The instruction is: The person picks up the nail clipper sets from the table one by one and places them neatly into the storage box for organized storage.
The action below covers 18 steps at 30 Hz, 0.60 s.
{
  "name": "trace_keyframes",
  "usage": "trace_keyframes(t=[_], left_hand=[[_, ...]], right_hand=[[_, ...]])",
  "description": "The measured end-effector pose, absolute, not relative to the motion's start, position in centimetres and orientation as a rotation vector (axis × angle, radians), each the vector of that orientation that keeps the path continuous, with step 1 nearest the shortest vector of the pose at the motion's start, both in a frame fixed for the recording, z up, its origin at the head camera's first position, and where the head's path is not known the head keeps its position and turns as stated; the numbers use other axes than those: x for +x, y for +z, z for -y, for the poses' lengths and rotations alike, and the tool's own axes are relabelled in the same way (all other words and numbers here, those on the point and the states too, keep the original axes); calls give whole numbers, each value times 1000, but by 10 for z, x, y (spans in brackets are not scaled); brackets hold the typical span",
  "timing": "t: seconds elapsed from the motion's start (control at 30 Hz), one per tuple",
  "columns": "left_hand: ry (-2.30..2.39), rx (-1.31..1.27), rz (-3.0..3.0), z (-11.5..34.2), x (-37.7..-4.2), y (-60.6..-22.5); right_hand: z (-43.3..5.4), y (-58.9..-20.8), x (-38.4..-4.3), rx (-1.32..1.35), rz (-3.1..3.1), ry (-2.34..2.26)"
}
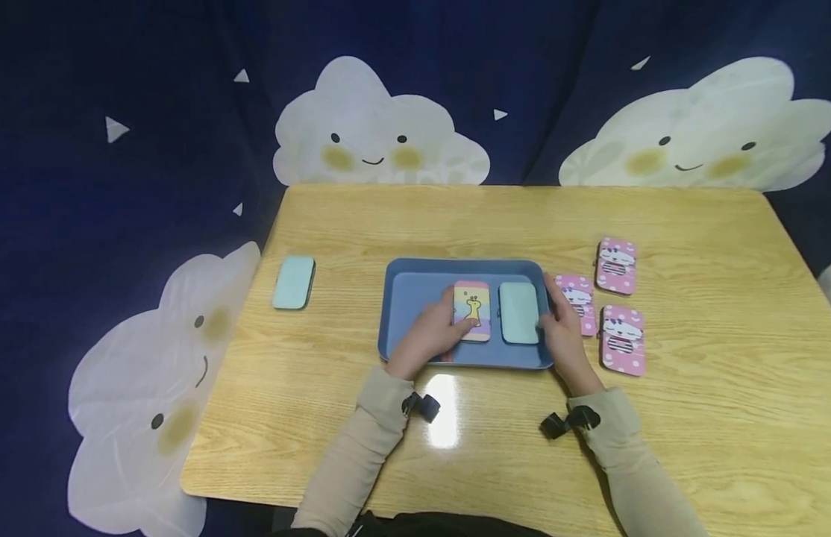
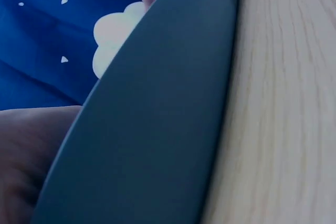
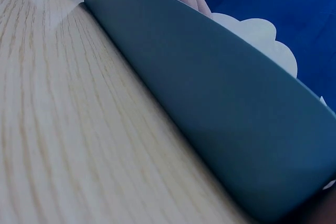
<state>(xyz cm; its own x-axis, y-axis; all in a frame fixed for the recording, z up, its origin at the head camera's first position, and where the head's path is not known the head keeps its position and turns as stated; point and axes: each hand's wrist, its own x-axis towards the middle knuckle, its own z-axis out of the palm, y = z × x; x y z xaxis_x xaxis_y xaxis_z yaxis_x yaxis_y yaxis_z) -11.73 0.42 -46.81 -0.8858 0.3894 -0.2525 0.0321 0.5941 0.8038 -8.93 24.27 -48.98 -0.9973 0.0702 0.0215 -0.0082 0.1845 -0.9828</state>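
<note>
A blue rectangular tray point(image 1: 415, 277) lies on the wooden table. Inside it, my left hand point(image 1: 425, 335) holds a small tin box with a giraffe picture point(image 1: 472, 302), thumb across its face and fingers along its left side. Beside that box, a mint-green tin box point(image 1: 519, 313) lies toward the tray's right end. My right hand point(image 1: 566, 339) grips the tray's right wall, thumb on the inner side by the mint box and fingers outside. Both wrist views are mostly filled by the tray's outer wall point(image 2: 157, 98).
Several pink tin boxes with an animal picture lie right of the tray, one point(image 1: 577, 298) close to my right fingers, others point(image 1: 617, 266) farther out. Another mint tin box point(image 1: 295, 283) lies at the table's left. A dark blue cloud-print curtain point(image 1: 523, 45) hangs behind.
</note>
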Motion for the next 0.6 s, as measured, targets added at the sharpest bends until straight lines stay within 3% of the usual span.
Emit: trace_keyframes(t=[0.6], left_hand=[[804,455,-2703,-15,-114,-468]], right_hand=[[-242,-491,-88,-73,2372,1953]])
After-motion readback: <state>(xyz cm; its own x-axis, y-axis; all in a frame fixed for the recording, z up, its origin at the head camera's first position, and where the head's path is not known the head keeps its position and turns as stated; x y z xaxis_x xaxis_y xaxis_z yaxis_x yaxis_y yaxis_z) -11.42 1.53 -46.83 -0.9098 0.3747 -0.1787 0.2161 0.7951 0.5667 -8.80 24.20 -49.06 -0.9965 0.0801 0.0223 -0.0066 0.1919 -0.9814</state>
